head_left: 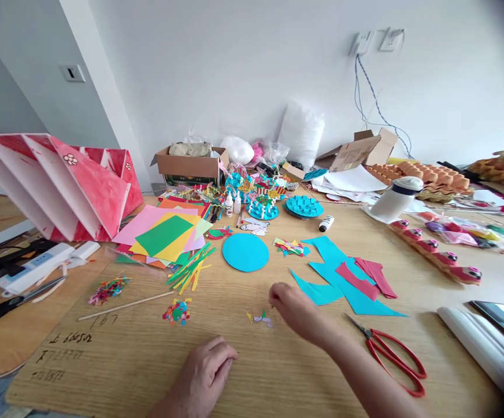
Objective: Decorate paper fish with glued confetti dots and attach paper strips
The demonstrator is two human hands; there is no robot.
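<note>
Out in front of the blue disc [245,252], paper scraps [263,319] lie beside the right hand [287,301], its fingers narrowly bunched, any hold impossible to tell, the left hand [212,367] resting curled farther out.

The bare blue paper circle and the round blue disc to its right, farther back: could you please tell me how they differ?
The blue paper circle is bare, while the blue disc carries many small raised blue pieces. The circle lies nearer the camera than the disc. Both are blue and round.
</note>
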